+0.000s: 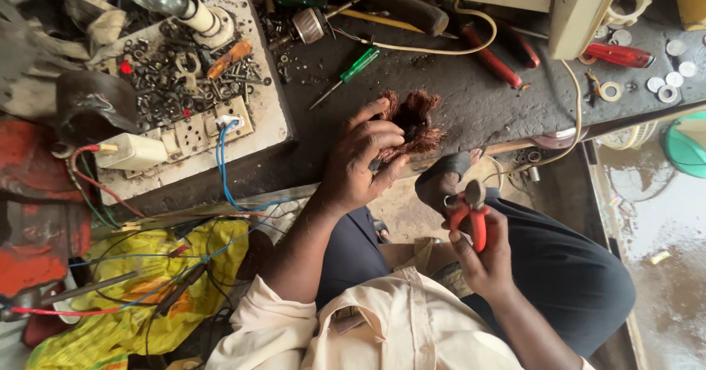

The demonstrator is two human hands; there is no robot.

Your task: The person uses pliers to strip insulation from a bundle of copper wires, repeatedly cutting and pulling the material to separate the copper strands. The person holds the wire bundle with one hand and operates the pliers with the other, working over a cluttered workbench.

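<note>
Head view looks down at a messy dark counter (471,112). The left hand (360,160) pinches a bundle of copper wire (413,123) at the counter's front edge. The right hand (482,256) is curled tight around orange-handled cutters (473,212), held lower, near the lap. The thin wire ends stick out like a brush, so they could poke the fingers. If the left hand's hold goes loose, the bundle could tip off the edge. A green screwdriver (353,70) lies close behind.

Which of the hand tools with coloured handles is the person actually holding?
The orange-handled cutting pliers, gripped in the right hand; the green-handled screwdriver and red-handled tools lie on the bench.
</note>
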